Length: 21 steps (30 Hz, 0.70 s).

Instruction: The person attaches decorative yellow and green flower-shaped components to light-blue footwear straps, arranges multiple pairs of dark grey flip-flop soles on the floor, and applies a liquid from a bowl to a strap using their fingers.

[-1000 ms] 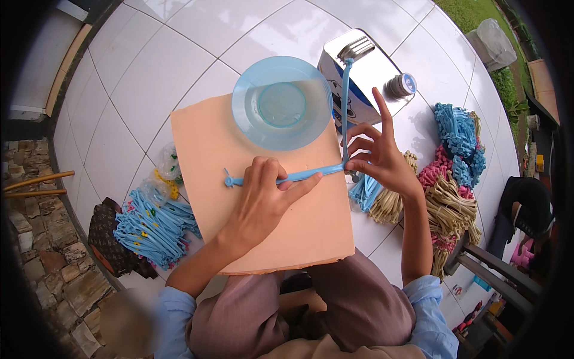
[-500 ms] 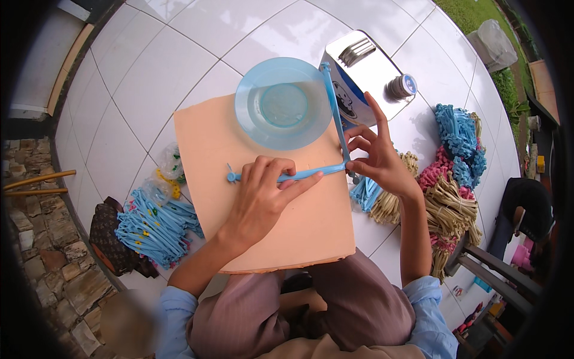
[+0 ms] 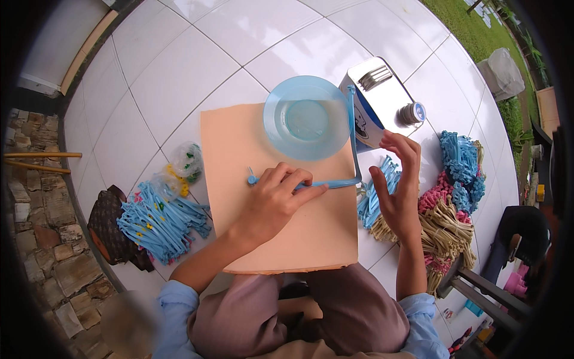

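My left hand [image 3: 274,200] is closed on a light-blue strip [image 3: 335,183], holding it against a peach-coloured board [image 3: 233,143] across my lap. A knotted end [image 3: 253,179] sticks out to the left of that hand. At the board's right edge the strip bends and runs away from me, past the rim of a blue translucent plate [image 3: 278,140], up to the tin. My right hand [image 3: 402,185] is open and apart from the strip, fingers raised, just right of the board. Below and beside it lies a bundle of blue strips [image 3: 376,200].
A rectangular metal tin [image 3: 385,90] with a handle and round cap stands beyond the board. On the right are blue, pink and beige bundles [image 3: 448,224] and a metal frame [image 3: 487,296]. More blue strips [image 3: 158,224], a brown bag [image 3: 110,230] and clear plastic bags [image 3: 185,161] lie left.
My right hand has let go of the strip at its bend and moved to the right, fingers spreading. My left hand keeps its hold. The whole view has shifted slightly.
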Each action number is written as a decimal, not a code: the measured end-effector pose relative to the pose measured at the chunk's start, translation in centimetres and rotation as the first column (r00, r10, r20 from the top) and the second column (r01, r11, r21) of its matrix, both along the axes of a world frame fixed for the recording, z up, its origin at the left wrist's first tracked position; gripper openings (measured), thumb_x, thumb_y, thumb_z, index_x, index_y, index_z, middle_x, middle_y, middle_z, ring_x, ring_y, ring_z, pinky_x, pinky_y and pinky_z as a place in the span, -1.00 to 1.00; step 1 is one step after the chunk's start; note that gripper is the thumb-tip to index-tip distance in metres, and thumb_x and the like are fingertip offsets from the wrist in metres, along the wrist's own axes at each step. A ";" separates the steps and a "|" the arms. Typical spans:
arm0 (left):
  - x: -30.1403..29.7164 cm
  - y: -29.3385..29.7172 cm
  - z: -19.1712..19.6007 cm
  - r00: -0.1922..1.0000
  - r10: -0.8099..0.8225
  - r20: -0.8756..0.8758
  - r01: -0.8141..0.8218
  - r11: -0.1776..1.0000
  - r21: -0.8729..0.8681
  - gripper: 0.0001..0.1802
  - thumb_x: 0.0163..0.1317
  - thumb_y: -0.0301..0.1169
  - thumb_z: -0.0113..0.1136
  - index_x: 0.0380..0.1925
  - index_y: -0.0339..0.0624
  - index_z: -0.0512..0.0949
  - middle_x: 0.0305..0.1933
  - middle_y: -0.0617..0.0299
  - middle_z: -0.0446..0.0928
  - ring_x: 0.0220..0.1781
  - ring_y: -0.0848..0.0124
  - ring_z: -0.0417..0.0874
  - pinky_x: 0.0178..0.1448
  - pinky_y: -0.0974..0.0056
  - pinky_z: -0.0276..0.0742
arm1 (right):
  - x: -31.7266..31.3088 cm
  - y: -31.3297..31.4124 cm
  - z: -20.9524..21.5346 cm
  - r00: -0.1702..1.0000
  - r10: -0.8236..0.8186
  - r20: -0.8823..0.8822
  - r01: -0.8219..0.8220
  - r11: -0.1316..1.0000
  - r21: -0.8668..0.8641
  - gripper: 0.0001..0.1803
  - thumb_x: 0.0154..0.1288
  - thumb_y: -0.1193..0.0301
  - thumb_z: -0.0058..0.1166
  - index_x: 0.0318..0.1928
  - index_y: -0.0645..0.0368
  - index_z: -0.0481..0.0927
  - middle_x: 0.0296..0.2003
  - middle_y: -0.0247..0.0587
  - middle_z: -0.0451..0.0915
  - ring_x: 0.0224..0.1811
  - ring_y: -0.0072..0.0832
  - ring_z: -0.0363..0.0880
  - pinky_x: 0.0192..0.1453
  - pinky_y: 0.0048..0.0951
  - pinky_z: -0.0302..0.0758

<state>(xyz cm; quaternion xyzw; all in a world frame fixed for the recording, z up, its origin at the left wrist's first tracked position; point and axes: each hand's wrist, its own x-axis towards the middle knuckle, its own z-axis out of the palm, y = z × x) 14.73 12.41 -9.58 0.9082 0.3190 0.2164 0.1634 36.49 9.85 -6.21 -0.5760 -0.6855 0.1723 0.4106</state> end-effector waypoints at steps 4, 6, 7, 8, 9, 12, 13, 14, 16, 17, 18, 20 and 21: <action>0.2 -0.1 0.0 0.999 0.028 0.044 -0.029 0.999 0.029 -0.61 -0.15 -0.52 0.13 -0.23 0.07 0.62 -0.31 0.35 0.42 -0.22 0.38 0.42 -0.14 0.31 0.43 | -2.3 2.5 0.9 0.930 0.069 0.362 -0.085 0.996 0.030 -0.54 -0.07 0.62 0.12 -0.08 0.01 0.49 -0.01 -0.16 0.28 0.04 -0.15 0.24 0.03 -0.17 0.29; 0.3 0.0 -0.1 0.999 0.016 0.044 -0.017 0.999 0.027 -0.64 -0.12 -0.50 0.11 -0.24 0.05 0.61 -0.28 0.36 0.42 -0.19 0.38 0.41 -0.11 0.30 0.44 | -2.5 3.7 0.1 0.887 0.066 0.456 -0.107 0.992 0.064 -0.61 -0.08 0.55 0.15 -0.14 0.00 0.51 0.05 -0.20 0.26 0.08 -0.13 0.19 0.09 -0.11 0.22; 0.2 -0.1 -0.3 0.999 0.007 0.033 -0.007 1.000 0.014 -0.67 -0.08 -0.48 0.09 -0.24 0.04 0.60 -0.24 0.37 0.43 -0.15 0.38 0.41 -0.09 0.30 0.44 | -2.6 4.1 -0.1 0.887 0.073 0.456 -0.114 0.991 0.064 -0.61 -0.08 0.55 0.15 -0.14 0.00 0.51 0.05 -0.20 0.26 0.08 -0.13 0.19 0.09 -0.11 0.22; 0.1 -0.1 -0.3 0.999 0.013 0.034 -0.013 1.000 0.013 -0.67 -0.08 -0.48 0.09 -0.24 0.04 0.60 -0.24 0.37 0.43 -0.15 0.38 0.41 -0.09 0.30 0.44 | -2.8 4.6 -0.3 0.878 0.080 0.471 -0.128 0.989 0.071 -0.62 -0.07 0.54 0.15 -0.15 0.00 0.52 0.06 -0.20 0.26 0.09 -0.13 0.19 0.11 -0.10 0.21; 0.1 -0.1 -0.2 0.999 0.012 0.036 -0.013 1.000 0.010 -0.68 -0.09 -0.48 0.10 -0.25 0.04 0.60 -0.24 0.37 0.43 -0.15 0.39 0.41 -0.09 0.30 0.45 | -2.8 4.9 -0.4 0.870 0.086 0.486 -0.141 0.987 0.078 -0.64 -0.07 0.52 0.16 -0.17 0.00 0.52 0.06 -0.20 0.25 0.09 -0.13 0.19 0.13 -0.10 0.20; 0.1 0.0 -0.3 0.998 0.019 0.059 -0.019 1.000 0.014 -0.66 -0.12 -0.49 0.12 -0.25 0.05 0.61 -0.28 0.37 0.43 -0.19 0.40 0.42 -0.12 0.32 0.45 | -3.2 5.3 -0.8 0.853 0.095 0.514 -0.159 0.984 0.082 -0.67 -0.05 0.48 0.16 -0.19 -0.02 0.53 0.07 -0.20 0.25 0.11 -0.14 0.18 0.19 -0.04 0.15; 0.1 0.0 -0.3 0.996 0.026 0.080 -0.028 0.999 0.027 -0.63 -0.15 -0.50 0.14 -0.25 0.07 0.62 -0.32 0.37 0.42 -0.22 0.41 0.43 -0.14 0.33 0.46 | -3.2 5.3 -0.9 0.852 0.097 0.514 -0.160 0.984 0.080 -0.67 -0.05 0.48 0.16 -0.19 -0.02 0.53 0.07 -0.20 0.25 0.11 -0.14 0.18 0.19 -0.04 0.15; 0.1 0.0 -0.3 0.996 0.028 0.081 -0.030 0.999 0.026 -0.63 -0.15 -0.50 0.14 -0.25 0.07 0.62 -0.32 0.37 0.42 -0.22 0.41 0.43 -0.14 0.33 0.46 | -3.3 5.3 -1.0 0.853 0.090 0.514 -0.151 0.986 0.078 -0.69 -0.05 0.46 0.17 -0.19 -0.03 0.53 0.07 -0.20 0.25 0.12 -0.14 0.18 0.21 -0.02 0.12; 0.1 0.0 -0.3 0.996 0.025 0.084 -0.025 1.000 0.010 -0.63 -0.15 -0.50 0.14 -0.25 0.06 0.62 -0.32 0.37 0.42 -0.22 0.41 0.43 -0.14 0.32 0.46 | -3.4 5.3 -1.0 0.853 0.084 0.515 -0.142 0.987 0.074 -0.70 -0.04 0.44 0.17 -0.20 -0.05 0.54 0.07 -0.20 0.26 0.12 -0.14 0.18 0.22 0.01 0.10; 0.1 0.0 -0.4 0.996 0.026 0.084 -0.026 1.000 0.009 -0.63 -0.15 -0.50 0.14 -0.25 0.06 0.62 -0.32 0.37 0.42 -0.22 0.41 0.43 -0.14 0.32 0.46 | -3.5 5.3 -1.0 0.850 0.093 0.518 -0.150 0.986 0.069 -0.71 -0.03 0.43 0.17 -0.21 -0.06 0.54 0.08 -0.20 0.26 0.13 -0.15 0.18 0.22 0.02 0.09; 0.1 0.0 -0.4 0.996 0.027 0.088 -0.028 1.000 0.009 -0.63 -0.15 -0.50 0.14 -0.25 0.06 0.62 -0.32 0.37 0.43 -0.22 0.42 0.43 -0.14 0.33 0.46 | -3.5 5.4 -1.0 0.847 0.103 0.521 -0.158 0.985 0.063 -0.73 -0.02 0.41 0.17 -0.21 -0.07 0.55 0.08 -0.20 0.25 0.13 -0.15 0.18 0.22 0.02 0.08; 0.2 0.0 -0.4 0.995 0.024 0.094 -0.025 1.000 0.011 -0.63 -0.15 -0.50 0.14 -0.25 0.06 0.62 -0.32 0.37 0.43 -0.22 0.42 0.43 -0.13 0.33 0.46 | -3.4 5.4 -1.2 0.839 0.099 0.535 -0.159 0.985 0.066 -0.73 -0.02 0.39 0.18 -0.22 -0.07 0.55 0.08 -0.21 0.26 0.13 -0.16 0.18 0.23 0.02 0.08; 0.2 0.0 -0.4 0.995 0.022 0.098 -0.024 1.000 0.011 -0.63 -0.14 -0.50 0.13 -0.25 0.06 0.62 -0.32 0.37 0.43 -0.22 0.42 0.43 -0.13 0.33 0.46 | -3.3 5.4 -1.2 0.831 0.097 0.548 -0.161 0.985 0.069 -0.74 -0.01 0.38 0.18 -0.22 -0.08 0.55 0.08 -0.21 0.26 0.13 -0.17 0.19 0.23 0.02 0.08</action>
